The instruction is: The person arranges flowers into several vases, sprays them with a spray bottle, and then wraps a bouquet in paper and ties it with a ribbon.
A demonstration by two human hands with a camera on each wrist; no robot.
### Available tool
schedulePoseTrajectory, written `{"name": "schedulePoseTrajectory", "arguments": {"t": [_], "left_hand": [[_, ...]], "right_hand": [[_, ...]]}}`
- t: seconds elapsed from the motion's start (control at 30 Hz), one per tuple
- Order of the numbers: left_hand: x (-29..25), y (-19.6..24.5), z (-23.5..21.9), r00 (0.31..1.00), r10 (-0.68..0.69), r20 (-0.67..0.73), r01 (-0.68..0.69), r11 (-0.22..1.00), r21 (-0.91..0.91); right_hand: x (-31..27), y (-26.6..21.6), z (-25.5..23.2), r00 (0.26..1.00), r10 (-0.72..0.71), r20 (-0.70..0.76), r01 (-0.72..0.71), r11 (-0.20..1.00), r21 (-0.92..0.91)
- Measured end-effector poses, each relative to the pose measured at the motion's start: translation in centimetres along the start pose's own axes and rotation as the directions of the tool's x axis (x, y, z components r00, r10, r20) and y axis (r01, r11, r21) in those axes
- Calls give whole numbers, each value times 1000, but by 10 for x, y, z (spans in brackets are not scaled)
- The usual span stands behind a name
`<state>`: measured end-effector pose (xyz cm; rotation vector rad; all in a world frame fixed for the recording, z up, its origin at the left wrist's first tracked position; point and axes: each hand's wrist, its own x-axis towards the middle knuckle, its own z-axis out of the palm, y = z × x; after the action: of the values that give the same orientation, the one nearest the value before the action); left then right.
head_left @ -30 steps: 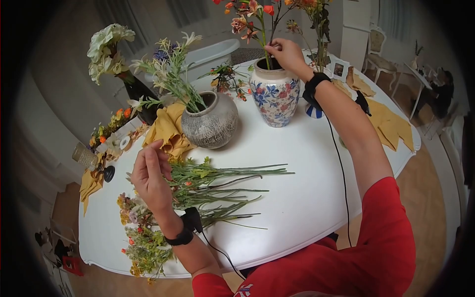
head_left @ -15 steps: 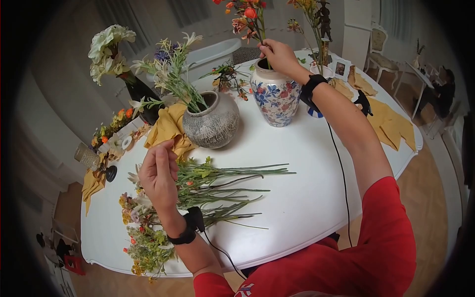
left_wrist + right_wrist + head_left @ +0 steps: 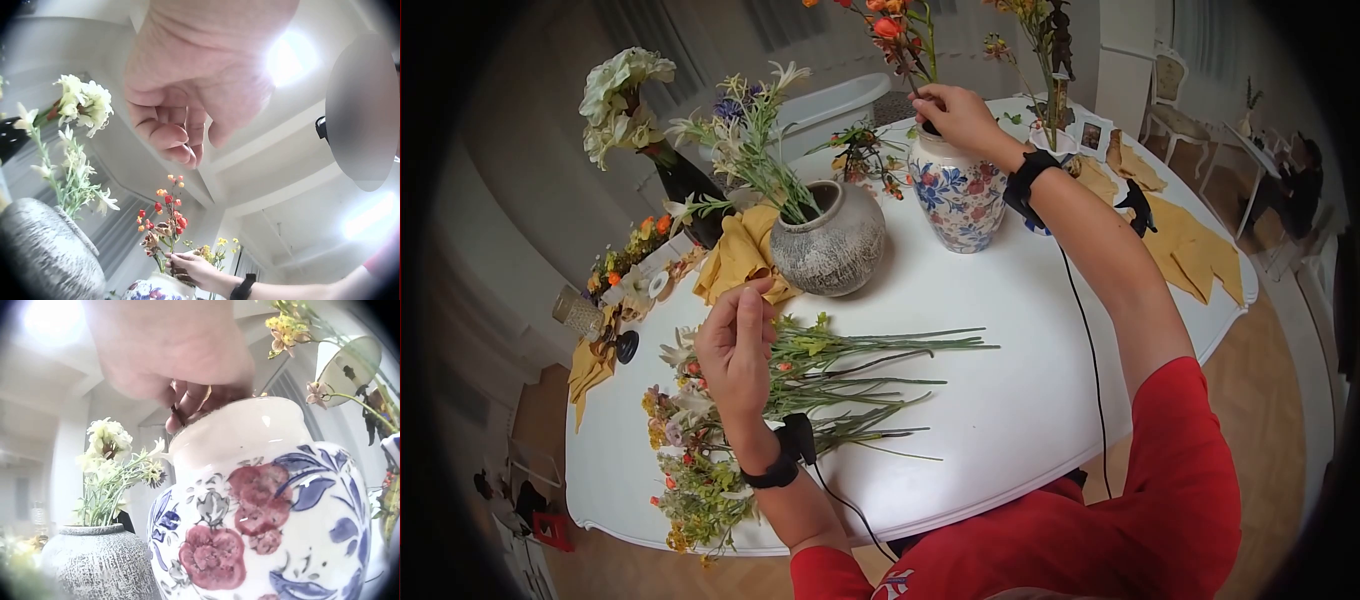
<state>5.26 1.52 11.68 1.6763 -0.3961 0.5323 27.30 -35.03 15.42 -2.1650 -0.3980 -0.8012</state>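
The right hand (image 3: 965, 122) pinches the dark, slender stem of an orange-red flower spray (image 3: 887, 28), which rises steeply above its fingers, at the mouth of a glossy ceramic vase (image 3: 957, 195) painted with blue and red blossoms. Farther off, the left hand (image 3: 738, 350) hovers empty, loosely curled, above flat-lying cut flowers (image 3: 825, 345) beside a round, rough-textured grey vase (image 3: 828, 245).

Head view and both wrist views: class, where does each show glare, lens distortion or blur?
Head view: dark rounded corners, bent room lines, a pale sheen near the front edge of the white table; left wrist view: blown-out ceiling lights, a smooth grey oval hiding detail; right wrist view: glaring light at upper left, small highlights on the floral vase, blurred greenery at lower left.
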Motion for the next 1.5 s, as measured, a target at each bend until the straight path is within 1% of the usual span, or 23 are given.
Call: {"name": "schedulePoseTrajectory", "arguments": {"t": [0.03,0.13,0.23,0.33,0.53,0.63,0.73,0.8,0.87,0.9,0.93,0.97,1.0,1.03,1.13,1.17,1.2,1.27,1.33,1.47,1.5], "left_hand": [[0,0,1,1000,-6,6,6,1000,9],[-1,1,1,1000,-8,18,8,1000,28],[-1,2,0,1000,-12,16,11,999,34],[-1,3,0,1000,-11,20,10,1000,26],[-1,2,0,999,9,35,-11,999,50],[0,4,-1,999,17,30,-19,998,67],[-1,8,-1,999,27,20,-28,997,75],[-3,9,-1,1000,8,-6,-8,997,81],[-3,9,-4,1000,14,-13,-13,996,84],[-5,10,-4,1000,20,-20,-19,998,63],[-4,11,-3,999,48,-19,-48,998,29],[-5,11,-4,999,47,-27,-46,998,46],[-4,11,-4,998,52,-32,-50,997,60],[-4,11,-4,997,61,-37,-58,996,71],[-4,11,-7,998,57,-14,-56,993,100],[-3,10,-5,997,69,-20,-67,994,84],[-4,10,-6,998,63,-25,-61,994,88],[-3,9,-4,998,57,-25,-55,995,84],[-4,10,-3,999,39,-9,-38,992,117],[-4,8,-2,1000,20,24,-23,989,149],[-4,10,0,1000,13,22,-17,987,160]], "right_hand": [[0,1,2,1000,-6,14,6,1000,8],[-2,5,8,999,18,47,-16,999,-41],[-9,6,10,1000,-28,8,29,987,-158],[-14,2,9,1000,9,-12,-11,989,-148],[-14,4,9,1000,-15,11,16,996,-92],[-17,3,7,995,-75,-69,59,976,-209],[-28,4,-2,954,-232,-190,179,949,-258],[-39,-5,-16,930,-289,-228,246,948,-200],[-59,-20,-28,942,-252,-223,240,968,-78],[-63,-59,-3,713,-416,-565,325,909,-260],[-76,-75,-1,670,-442,-596,354,896,-268],[-89,-91,1,625,-467,-626,381,882,-278],[-114,-75,-31,844,-377,-381,381,922,-68],[-134,-66,-51,952,-297,-72,304,944,126],[-176,-70,-64,971,-207,118,197,976,88],[-189,-65,-59,974,-171,149,149,978,148],[-202,-62,-54,968,-124,218,93,985,144],[-227,-57,-52,939,-19,344,-20,994,111],[-246,-57,-54,883,74,463,-128,988,87],[-277,-35,-45,822,192,537,-258,965,50],[-281,-30,-39,809,202,552,-267,963,39]]}}
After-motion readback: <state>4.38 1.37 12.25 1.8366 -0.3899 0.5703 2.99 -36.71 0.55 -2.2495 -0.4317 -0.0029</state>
